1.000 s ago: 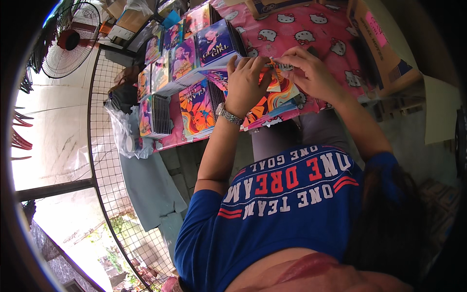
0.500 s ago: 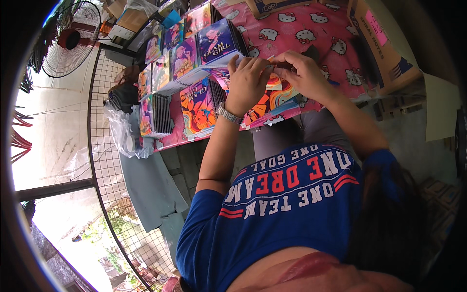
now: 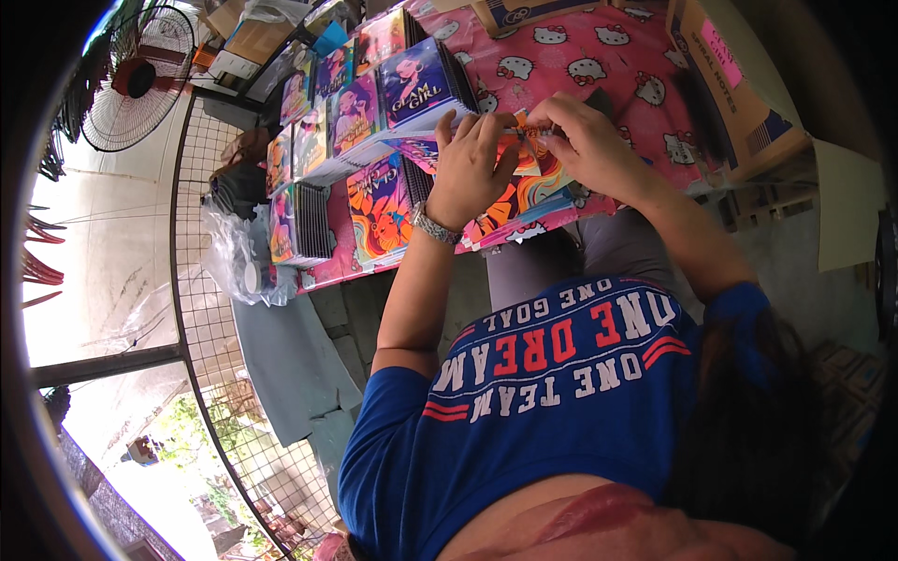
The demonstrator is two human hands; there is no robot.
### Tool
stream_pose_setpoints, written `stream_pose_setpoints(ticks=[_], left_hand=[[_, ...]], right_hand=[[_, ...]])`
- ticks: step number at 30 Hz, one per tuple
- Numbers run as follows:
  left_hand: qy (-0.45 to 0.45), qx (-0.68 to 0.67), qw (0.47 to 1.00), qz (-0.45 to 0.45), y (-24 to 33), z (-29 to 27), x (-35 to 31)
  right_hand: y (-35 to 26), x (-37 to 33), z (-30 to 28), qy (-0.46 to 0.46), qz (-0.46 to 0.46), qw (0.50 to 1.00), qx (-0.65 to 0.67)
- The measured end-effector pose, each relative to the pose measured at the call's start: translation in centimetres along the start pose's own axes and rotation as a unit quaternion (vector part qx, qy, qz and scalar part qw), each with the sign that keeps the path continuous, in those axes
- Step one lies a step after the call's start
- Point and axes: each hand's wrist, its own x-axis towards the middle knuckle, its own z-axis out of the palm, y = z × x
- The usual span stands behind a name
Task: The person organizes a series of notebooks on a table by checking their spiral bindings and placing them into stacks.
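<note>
Orange-swirled notebook [image 3: 496, 215], pink cat-print tablecloth [image 3: 619, 64]

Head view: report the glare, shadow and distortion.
All in the head view: glare washes out the area beyond the mesh; the lens bends the dark post; the hair at lower right sinks into shadow; fine detail between the left hand and right hand is too small to tell.

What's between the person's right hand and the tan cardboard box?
In the head view, a stretch of pink cat-print tablecloth shows between the right hand and the cardboard box.
</note>
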Motion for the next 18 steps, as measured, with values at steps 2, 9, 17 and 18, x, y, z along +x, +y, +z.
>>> stream_pose_setpoints(ticks=[2,9,17,18], left_hand=[[-0.01,0.015,1.0,0.002,-0.2,0.3,0.0],[-0.023,0.022,0.999,-0.001,-0.3,-0.3,-0.1],[-0.044,0.03,0.999,-0.002,-0.9,0.1,-1.0],[-0.031,0.036,0.999,-0.026,-0.8,0.2,-1.3]], right_hand=[[0.4,0.2,-0.4,-0.043,0.013,0.998,-0.052],[-2.7,1.6,-1.7,-0.196,0.227,0.952,0.06],[23.0,-4.2,0.3,-0.156,0.162,0.891,-0.394],[23.4,-4.6,0.3,-0.158,0.145,0.89,-0.403]])
